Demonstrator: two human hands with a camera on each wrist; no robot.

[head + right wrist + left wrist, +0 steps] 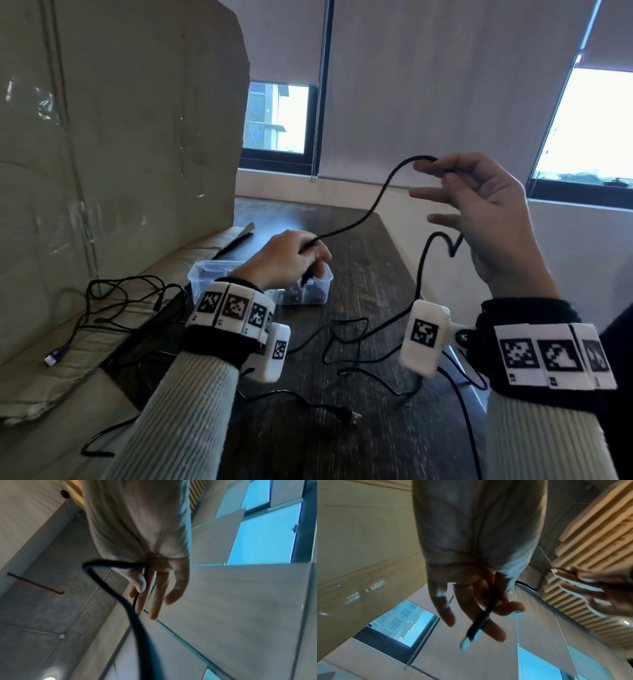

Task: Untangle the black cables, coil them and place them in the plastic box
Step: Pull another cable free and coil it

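Observation:
My left hand (301,262) hovers over the clear plastic box (205,274) and grips a black cable (380,195) near its plug end (478,624), which sticks out below the fingers. From there the cable rises to my raised right hand (440,171), which pinches it between thumb and forefinger while the other fingers (158,599) stay spread. Past the pinch the cable loops (106,566) beside the palm and drops to the dark table (363,240), where it lies in loose bends (342,339). Something dark lies inside the box.
A large sheet of cardboard (130,130) stands at the left and folds onto the table. A second tangle of black cables (116,298) with a blue USB plug (54,356) lies on it. Another plug (349,416) rests near the table's front.

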